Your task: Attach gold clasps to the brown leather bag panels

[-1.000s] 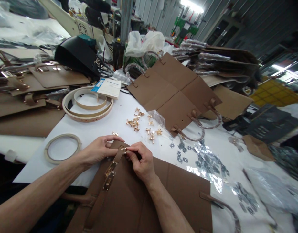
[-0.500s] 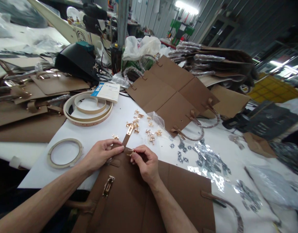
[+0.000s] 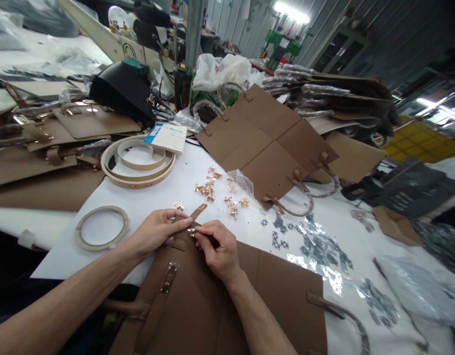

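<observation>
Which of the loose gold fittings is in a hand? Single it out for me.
The gold fitting at the fingertips of the right hand, over the brown panel; the other loose fittings lie on the white table.

My left hand (image 3: 161,229) and left forearm (image 3: 72,298) are bare at eight o'clock, my right hand (image 3: 220,249) and right forearm (image 3: 259,315) near six.

"What colour is the panel (image 3: 198,296) under the fingers (image 3: 209,229)?"
"Plain brown, and the fitting (image 3: 191,230) at their tips shines gold"
"And beyond the fingers?"
"More gold, in small fittings (image 3: 206,188) on a white sheet (image 3: 186,177), then another brown panel (image 3: 257,140)"
"Right of them?"
"Silver-grey plates (image 3: 312,240), and farther off a yellow surface (image 3: 416,142) patterned with a grid"
"Left?"
"A cream ring of tape (image 3: 78,233), and past it a booklet (image 3: 170,138) in blue and white"
</observation>
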`<move>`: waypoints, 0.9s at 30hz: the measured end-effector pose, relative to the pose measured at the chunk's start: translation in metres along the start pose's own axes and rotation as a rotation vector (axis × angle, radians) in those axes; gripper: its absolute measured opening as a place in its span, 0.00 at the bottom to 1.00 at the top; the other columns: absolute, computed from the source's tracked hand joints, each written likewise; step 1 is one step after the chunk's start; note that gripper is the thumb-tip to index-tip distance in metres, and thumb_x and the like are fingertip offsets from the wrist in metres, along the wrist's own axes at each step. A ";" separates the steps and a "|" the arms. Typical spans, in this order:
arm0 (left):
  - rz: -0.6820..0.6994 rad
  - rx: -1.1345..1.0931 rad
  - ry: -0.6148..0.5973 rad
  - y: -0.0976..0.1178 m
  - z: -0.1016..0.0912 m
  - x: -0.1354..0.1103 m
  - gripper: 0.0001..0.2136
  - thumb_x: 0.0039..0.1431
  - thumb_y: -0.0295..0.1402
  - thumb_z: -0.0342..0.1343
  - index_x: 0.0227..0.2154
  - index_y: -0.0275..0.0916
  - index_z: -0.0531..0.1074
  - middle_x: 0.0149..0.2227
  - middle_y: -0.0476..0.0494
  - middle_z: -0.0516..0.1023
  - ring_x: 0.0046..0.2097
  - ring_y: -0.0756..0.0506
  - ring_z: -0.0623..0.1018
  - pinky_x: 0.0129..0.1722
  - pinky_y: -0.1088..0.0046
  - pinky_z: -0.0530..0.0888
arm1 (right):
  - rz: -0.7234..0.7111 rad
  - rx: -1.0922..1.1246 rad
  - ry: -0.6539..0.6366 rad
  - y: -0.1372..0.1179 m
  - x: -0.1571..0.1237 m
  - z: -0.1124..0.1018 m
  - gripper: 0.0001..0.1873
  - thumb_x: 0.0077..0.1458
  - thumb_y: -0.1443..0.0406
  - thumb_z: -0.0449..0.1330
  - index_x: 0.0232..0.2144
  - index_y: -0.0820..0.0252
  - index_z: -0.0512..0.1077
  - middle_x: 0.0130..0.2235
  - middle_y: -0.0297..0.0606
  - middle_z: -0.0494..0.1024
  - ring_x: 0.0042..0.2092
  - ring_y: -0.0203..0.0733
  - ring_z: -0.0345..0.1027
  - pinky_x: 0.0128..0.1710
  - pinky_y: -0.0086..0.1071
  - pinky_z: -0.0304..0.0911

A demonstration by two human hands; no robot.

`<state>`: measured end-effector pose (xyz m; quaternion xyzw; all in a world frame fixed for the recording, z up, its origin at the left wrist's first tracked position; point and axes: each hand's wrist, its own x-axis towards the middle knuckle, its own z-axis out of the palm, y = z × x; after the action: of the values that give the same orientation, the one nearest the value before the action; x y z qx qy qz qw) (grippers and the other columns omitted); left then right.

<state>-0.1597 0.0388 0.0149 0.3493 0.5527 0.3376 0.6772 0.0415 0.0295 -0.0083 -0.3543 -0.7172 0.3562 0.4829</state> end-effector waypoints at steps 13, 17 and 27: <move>0.023 0.003 0.039 -0.012 -0.010 0.006 0.22 0.49 0.47 0.72 0.42 0.35 0.83 0.32 0.42 0.85 0.30 0.47 0.77 0.29 0.74 0.68 | -0.113 -0.187 -0.131 0.004 0.001 0.009 0.10 0.66 0.69 0.60 0.48 0.55 0.77 0.39 0.41 0.80 0.43 0.44 0.73 0.43 0.38 0.73; 0.025 0.009 0.035 -0.014 -0.010 0.006 0.23 0.49 0.47 0.72 0.42 0.35 0.83 0.31 0.42 0.85 0.29 0.48 0.76 0.28 0.74 0.67 | -0.125 -0.222 -0.182 0.004 0.003 0.011 0.11 0.68 0.68 0.58 0.49 0.55 0.77 0.38 0.41 0.80 0.43 0.45 0.72 0.43 0.39 0.72; 0.089 0.067 0.024 -0.015 -0.012 0.004 0.21 0.53 0.49 0.67 0.41 0.36 0.84 0.34 0.42 0.85 0.32 0.46 0.78 0.32 0.73 0.70 | -0.114 -0.214 -0.214 0.004 0.005 0.013 0.11 0.68 0.68 0.58 0.48 0.54 0.78 0.37 0.40 0.79 0.42 0.45 0.72 0.42 0.39 0.71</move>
<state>-0.1701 0.0353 -0.0018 0.3919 0.5560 0.3527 0.6426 0.0283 0.0335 -0.0137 -0.3227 -0.8172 0.2855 0.3827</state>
